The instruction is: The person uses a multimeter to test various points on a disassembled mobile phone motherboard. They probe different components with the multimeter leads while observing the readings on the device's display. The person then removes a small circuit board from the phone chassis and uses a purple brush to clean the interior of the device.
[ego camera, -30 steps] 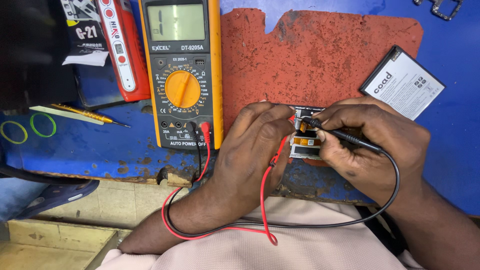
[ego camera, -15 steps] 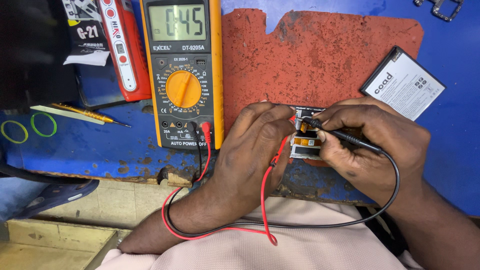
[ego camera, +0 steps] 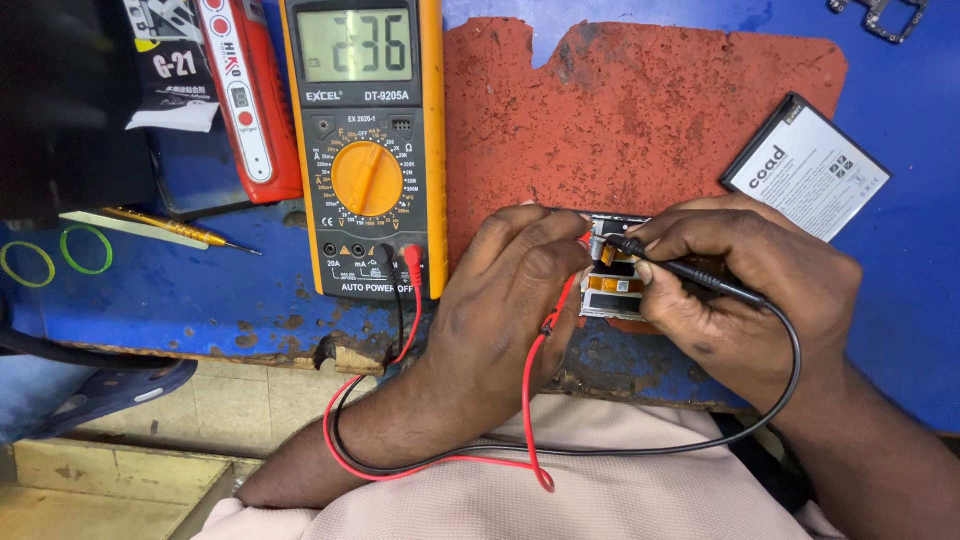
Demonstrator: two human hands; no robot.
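- Hands crowd a small silver-and-orange circuit module [ego camera: 612, 283] on the worn red rubber mat [ego camera: 640, 120], partly hiding it.
- Left hand [ego camera: 505, 300] pinches the red probe lead [ego camera: 530, 400]; right hand [ego camera: 745, 290] grips the black probe [ego camera: 690, 272].
- Yellow multimeter [ego camera: 365, 150] stands left; flat white battery [ego camera: 805, 167] right.

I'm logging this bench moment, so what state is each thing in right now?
Multimeter: switched on, display showing digits, both leads plugged in.
Left hand: holding the red probe on the small part.
Right hand: pinching the black probe, tip on the part.
Flat battery: lying loose on the blue bench, untouched.
Screwdriver: lying flat, unused.
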